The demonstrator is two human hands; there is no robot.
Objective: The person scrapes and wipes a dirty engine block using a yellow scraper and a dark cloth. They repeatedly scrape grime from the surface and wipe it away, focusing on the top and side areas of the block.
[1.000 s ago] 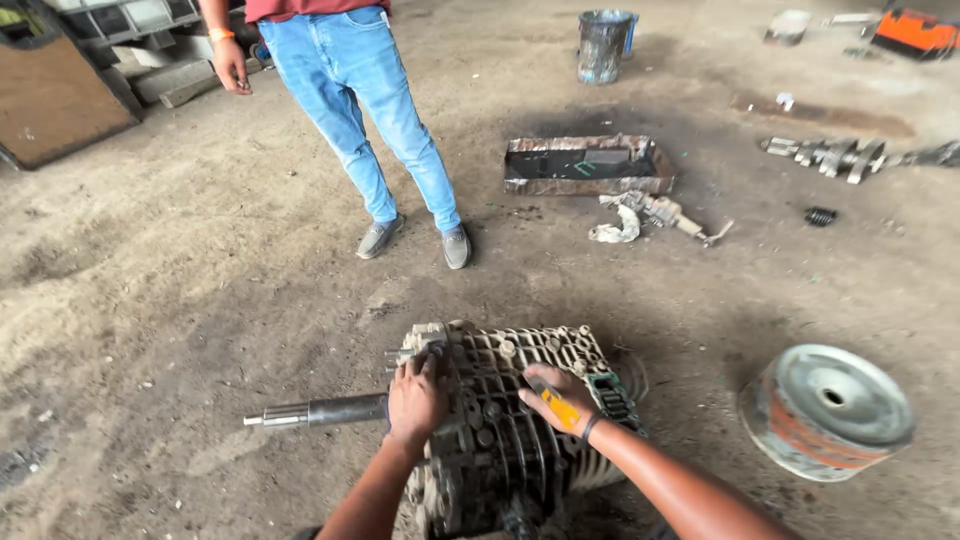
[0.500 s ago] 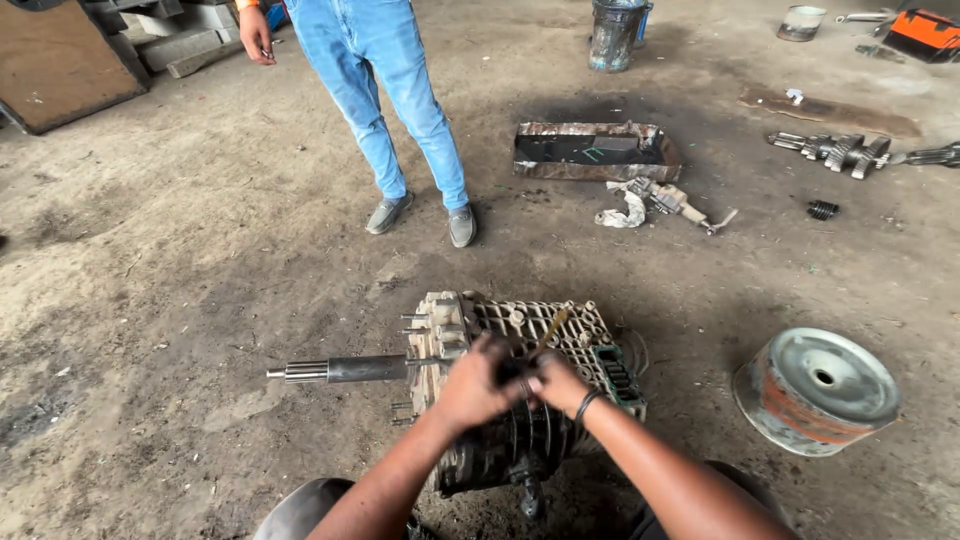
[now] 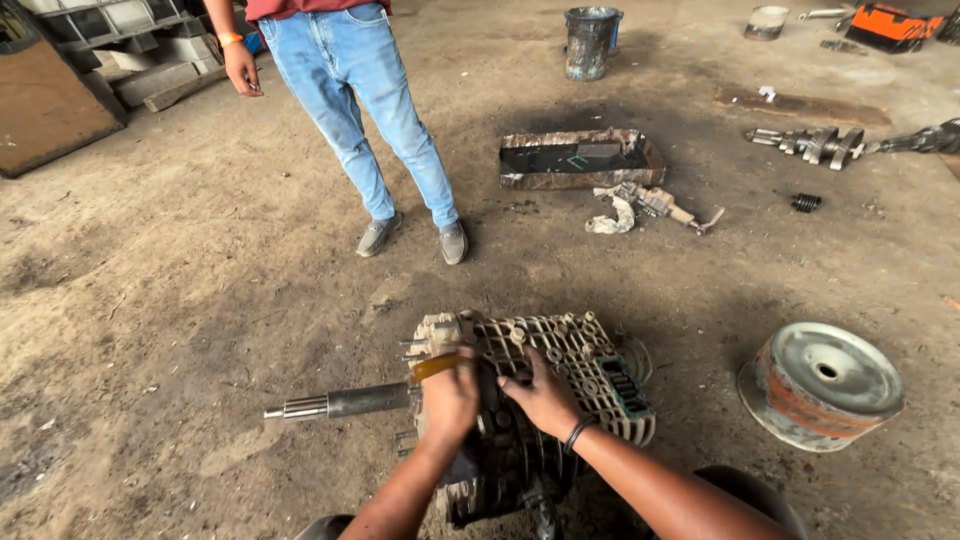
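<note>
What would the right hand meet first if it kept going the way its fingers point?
The right hand points up-left across the ribbed gearbox casing; straight on, it would likely meet the left hand gripping a yellow-handled tool. Depth is unclear.

No labels, signs or screens anywhere you're looking. The nearest things to packaging are containers on the dirt floor (image 3: 180, 330): a dark, grimy metal bucket (image 3: 590, 42) standing upright at the far top centre, a small pale tub (image 3: 767, 21) to its right, and an orange case (image 3: 893, 22) with black trim in the top right corner. Any markings on them are too small to make out.
</note>
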